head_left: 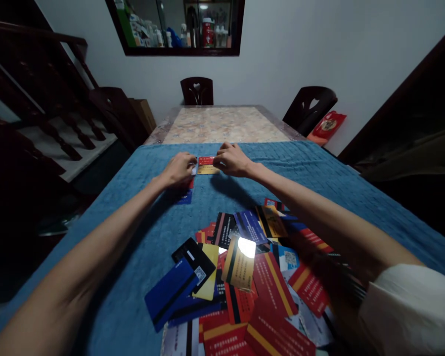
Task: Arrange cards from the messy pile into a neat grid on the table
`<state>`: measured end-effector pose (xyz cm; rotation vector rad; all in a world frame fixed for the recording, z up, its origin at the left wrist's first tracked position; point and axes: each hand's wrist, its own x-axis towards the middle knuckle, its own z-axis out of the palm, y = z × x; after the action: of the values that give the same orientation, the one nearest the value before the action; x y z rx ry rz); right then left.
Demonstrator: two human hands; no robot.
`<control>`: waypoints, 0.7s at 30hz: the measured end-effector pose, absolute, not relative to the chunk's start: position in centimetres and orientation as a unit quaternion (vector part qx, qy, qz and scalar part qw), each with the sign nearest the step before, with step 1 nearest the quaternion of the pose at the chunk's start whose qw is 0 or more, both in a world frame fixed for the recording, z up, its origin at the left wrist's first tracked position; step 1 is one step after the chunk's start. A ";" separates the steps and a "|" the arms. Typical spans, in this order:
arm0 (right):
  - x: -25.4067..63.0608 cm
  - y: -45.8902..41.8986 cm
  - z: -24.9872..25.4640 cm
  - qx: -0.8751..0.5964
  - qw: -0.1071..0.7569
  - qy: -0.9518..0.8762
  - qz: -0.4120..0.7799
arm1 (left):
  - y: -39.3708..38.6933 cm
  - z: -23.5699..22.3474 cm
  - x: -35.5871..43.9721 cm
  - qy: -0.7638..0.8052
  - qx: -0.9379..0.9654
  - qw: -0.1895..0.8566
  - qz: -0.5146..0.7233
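Cards, red and gold, disappear behind the right hand; its grip and the left hand's I cannot tell.

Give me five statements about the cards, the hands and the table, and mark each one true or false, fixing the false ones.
1. Red and gold card faces show between the left hand and the right hand. True.
2. The loose pile of cards lies on a blue cloth. True.
3. Both hands are inside the loose pile of cards. False: both are beyond it, farther from the camera.
4. A dark chair stands at the far end of the table. True.
5. The blue cloth hides the whole top of the table. False: the far part shows a pale, patterned surface.
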<state>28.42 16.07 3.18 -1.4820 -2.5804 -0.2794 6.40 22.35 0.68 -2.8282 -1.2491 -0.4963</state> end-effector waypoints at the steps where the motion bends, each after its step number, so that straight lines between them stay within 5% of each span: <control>1: 28.7 15.5 3.0 -0.491 0.084 -0.862 -0.097 | 21.6 0.7 6.8 -0.392 -0.904 0.002 -0.167; 13: 32.0 6.8 1.5 -0.458 0.131 -0.867 -0.144 | 12.1 0.8 10.7 -0.261 -0.943 -0.063 -0.197; 21: 33.6 0.8 2.0 -0.452 0.090 -0.885 -0.059 | 7.0 0.1 12.3 -0.178 -0.968 -0.130 -0.119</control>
<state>33.59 0.76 2.05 -1.3453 -2.6333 -0.1741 12.31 6.95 0.08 -3.3210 -0.6117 -0.4081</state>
